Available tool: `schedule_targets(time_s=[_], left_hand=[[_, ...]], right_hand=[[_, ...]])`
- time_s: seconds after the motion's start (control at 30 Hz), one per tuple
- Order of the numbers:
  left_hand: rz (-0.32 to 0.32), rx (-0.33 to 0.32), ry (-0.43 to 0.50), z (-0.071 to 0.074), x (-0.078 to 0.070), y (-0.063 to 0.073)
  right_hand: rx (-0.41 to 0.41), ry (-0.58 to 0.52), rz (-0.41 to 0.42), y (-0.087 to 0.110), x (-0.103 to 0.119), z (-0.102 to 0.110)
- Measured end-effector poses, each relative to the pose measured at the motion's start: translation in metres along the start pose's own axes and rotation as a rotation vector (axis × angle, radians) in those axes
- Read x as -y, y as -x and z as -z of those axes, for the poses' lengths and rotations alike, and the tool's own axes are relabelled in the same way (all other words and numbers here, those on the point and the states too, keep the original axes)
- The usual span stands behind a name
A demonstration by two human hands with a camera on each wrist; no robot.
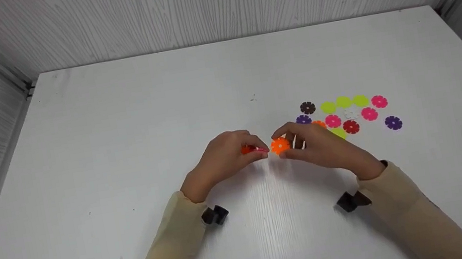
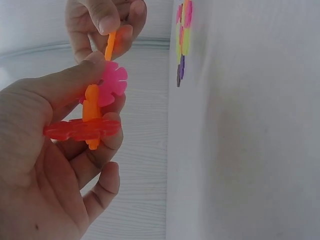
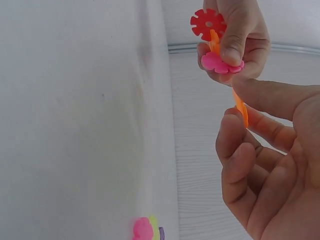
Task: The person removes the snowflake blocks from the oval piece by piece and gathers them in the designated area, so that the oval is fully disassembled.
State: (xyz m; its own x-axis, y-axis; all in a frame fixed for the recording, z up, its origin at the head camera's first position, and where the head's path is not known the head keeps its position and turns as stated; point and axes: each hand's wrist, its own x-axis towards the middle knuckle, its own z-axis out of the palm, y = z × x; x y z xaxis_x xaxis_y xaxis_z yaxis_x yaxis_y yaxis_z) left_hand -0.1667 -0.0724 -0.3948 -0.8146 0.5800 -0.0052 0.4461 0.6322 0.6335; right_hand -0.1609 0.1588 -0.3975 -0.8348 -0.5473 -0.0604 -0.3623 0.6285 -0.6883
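Observation:
My left hand pinches a short chain of notched plastic discs above the table. In the left wrist view the chain is a red disc, an orange disc and a pink disc, slotted together at angles. Thumb and fingertips grip the pink one. Facing it, my right hand holds a single orange disc between thumb and fingers, its free edge turned toward the pink disc. Whether the pink disc and this orange disc touch, I cannot tell.
Loose discs lie on the white table behind and right of my right hand: yellow-green, pink, purple, dark brown, red and white ones. A grey wood-grain panel stands along the back.

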Motion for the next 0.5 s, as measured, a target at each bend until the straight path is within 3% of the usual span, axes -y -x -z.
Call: schedule_targets(time_s=[0.5], left_hand=[[0.061,0.047,-0.025,-0.005,0.008,-0.003]], right_hand=[[0.022,-0.009,-0.085,-0.004,-0.013,0.002]])
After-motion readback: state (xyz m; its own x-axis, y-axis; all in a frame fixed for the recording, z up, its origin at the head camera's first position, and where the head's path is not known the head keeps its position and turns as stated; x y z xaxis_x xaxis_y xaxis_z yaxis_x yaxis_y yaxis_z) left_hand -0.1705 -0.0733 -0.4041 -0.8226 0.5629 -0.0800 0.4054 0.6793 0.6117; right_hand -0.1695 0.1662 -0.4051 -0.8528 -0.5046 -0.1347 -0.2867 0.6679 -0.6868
